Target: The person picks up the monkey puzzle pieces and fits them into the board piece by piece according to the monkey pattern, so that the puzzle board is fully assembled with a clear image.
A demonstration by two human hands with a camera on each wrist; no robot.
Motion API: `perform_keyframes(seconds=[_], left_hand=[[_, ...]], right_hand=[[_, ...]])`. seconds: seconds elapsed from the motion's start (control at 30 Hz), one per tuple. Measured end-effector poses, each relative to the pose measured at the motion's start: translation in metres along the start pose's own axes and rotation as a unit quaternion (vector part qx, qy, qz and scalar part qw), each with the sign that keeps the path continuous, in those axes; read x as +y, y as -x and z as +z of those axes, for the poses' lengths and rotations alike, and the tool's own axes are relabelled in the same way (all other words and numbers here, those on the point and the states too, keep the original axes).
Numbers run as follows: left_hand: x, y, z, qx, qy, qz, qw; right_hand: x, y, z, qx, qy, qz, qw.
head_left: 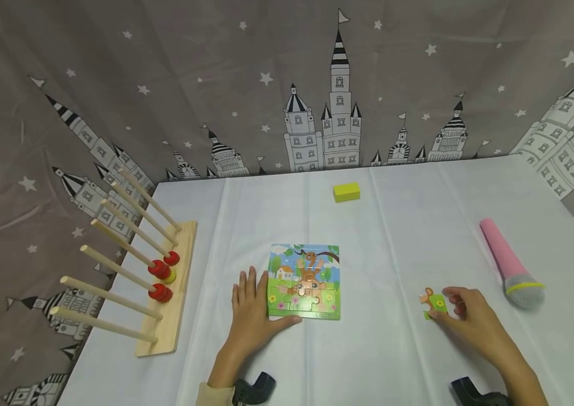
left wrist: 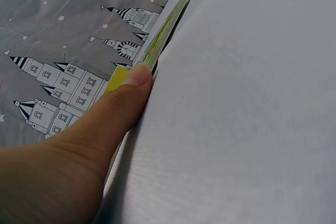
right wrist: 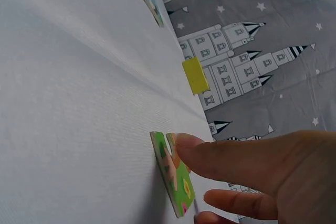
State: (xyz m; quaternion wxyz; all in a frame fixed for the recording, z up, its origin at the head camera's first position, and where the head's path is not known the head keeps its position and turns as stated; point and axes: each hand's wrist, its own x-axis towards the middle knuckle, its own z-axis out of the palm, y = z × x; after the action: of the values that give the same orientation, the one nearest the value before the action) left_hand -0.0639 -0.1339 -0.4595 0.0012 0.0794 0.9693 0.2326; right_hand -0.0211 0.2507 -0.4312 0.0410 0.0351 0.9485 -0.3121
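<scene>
A square jigsaw puzzle (head_left: 303, 282) with a monkey hanging from a branch lies flat on the white cloth. My left hand (head_left: 254, 313) rests at its left side, fingers extended and thumb along the lower edge. In the left wrist view, the thumb (left wrist: 123, 98) touches the edge of the thin puzzle (left wrist: 165, 30). Well to the right, my right hand (head_left: 477, 324) pinches a green puzzle piece (head_left: 438, 303) with a yellow flower and brown parts. Seen from the right wrist, the piece (right wrist: 181, 182) is tilted up, with the thumb (right wrist: 210, 156) on its printed face.
A wooden peg rack (head_left: 185, 254) with red and yellow rings stands at the left. Behind the puzzle sits a yellow block (head_left: 346, 192). A pink toy microphone (head_left: 505, 248) lies right of my right hand. Grey castle-print cloth (head_left: 266, 51) hangs behind.
</scene>
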Motion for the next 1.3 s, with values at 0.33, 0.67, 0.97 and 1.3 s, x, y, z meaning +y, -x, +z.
perform_keyframes(seconds=[0.33, 0.67, 0.97, 1.3], left_hand=[[-0.0009, 0.0009, -0.0011, 0.008, 0.008, 0.002, 0.9999], [0.0009, 0.0049, -0.0021, 0.006, 0.012, 0.002, 0.9999], [0.0005, 0.0063, -0.0016, 0.003, 0.015, -0.007, 0.9999], [0.0018, 0.0053, -0.0026, 0.018, 0.011, -0.003, 0.9998]], right_hand=[[-0.0046, 0.002, 0.0056, -0.003, 0.015, 0.027, 0.9995], [-0.0055, 0.0076, 0.0089, 0.023, 0.025, 0.019, 0.9992], [-0.0069, 0.0075, 0.0091, 0.02, 0.0, 0.032, 0.9993], [-0.0066, 0.0069, 0.0051, 0.012, -0.034, 0.044, 0.9984]])
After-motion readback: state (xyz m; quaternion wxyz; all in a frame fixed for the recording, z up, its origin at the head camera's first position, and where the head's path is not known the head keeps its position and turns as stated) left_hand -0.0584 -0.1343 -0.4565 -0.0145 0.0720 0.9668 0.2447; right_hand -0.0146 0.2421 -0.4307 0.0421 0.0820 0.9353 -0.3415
